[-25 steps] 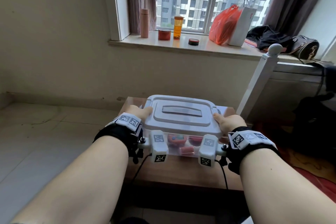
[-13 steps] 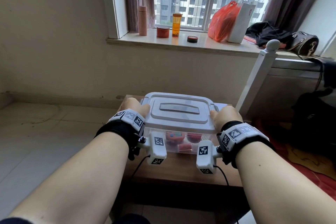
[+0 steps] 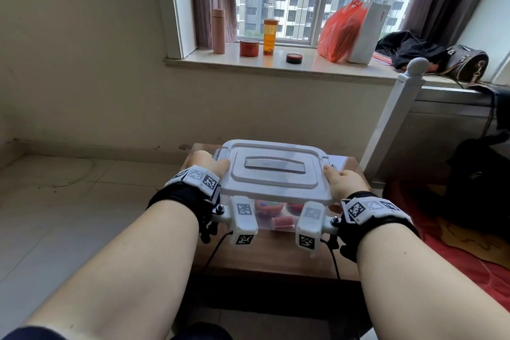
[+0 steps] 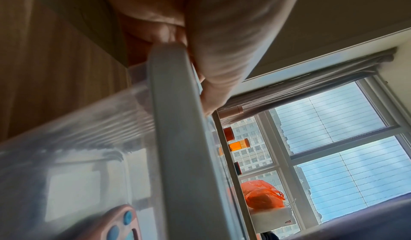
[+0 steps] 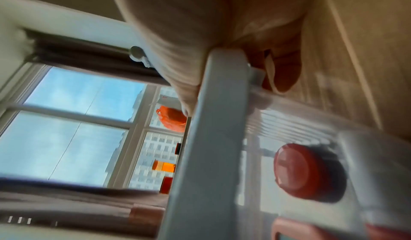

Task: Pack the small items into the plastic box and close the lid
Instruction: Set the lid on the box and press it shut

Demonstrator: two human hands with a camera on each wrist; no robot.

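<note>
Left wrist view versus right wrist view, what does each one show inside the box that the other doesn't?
Only the left wrist view shows the pink gadget's blue buttons through the box wall. Only the right wrist view shows the round red item inside. Both show a thumb on the grey lid with fingers under its end, the left hand in one, the right hand in the other.

Plastic box point(image 3: 278, 218): clear walls, sits upright on the wooden table between my two hands. White lid point(image 3: 273, 174) lies flat on top, flat handle folded down at its centre; my thumbs rest on its left and right edges. Seen through the wall below my thumbs: pink gadget with blue buttons point(image 4: 115, 224), round red item point(image 5: 304, 170), small red cylinder point(image 3: 283, 221).
</note>
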